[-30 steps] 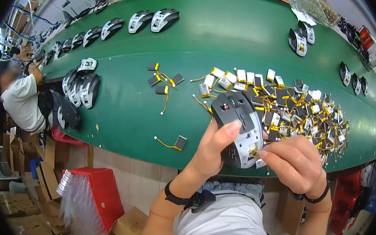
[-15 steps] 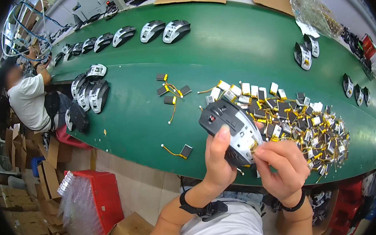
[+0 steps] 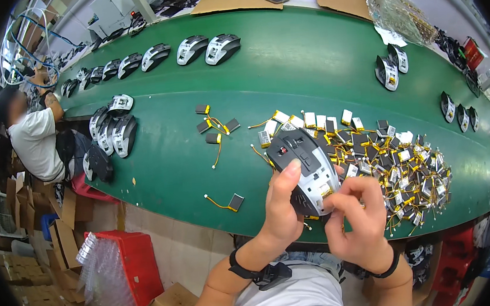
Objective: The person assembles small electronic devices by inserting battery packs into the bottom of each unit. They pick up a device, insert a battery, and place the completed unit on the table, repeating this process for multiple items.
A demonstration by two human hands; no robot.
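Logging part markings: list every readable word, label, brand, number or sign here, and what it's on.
None can be read with confidence.
White-faced battery beside the pile: print too small.
Mouse shell in the left hand: no legible lettering.
Red package, far right: any print too small and blurred.
Cardboard boxes, lower left: any marks too blurred.

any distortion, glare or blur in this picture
Head view throughout: fisheye bows the long green table, with black corners and soft glare on it; a white-shirted worker's head is blurred; the black and silver plastic mouse looks fairly sharp.
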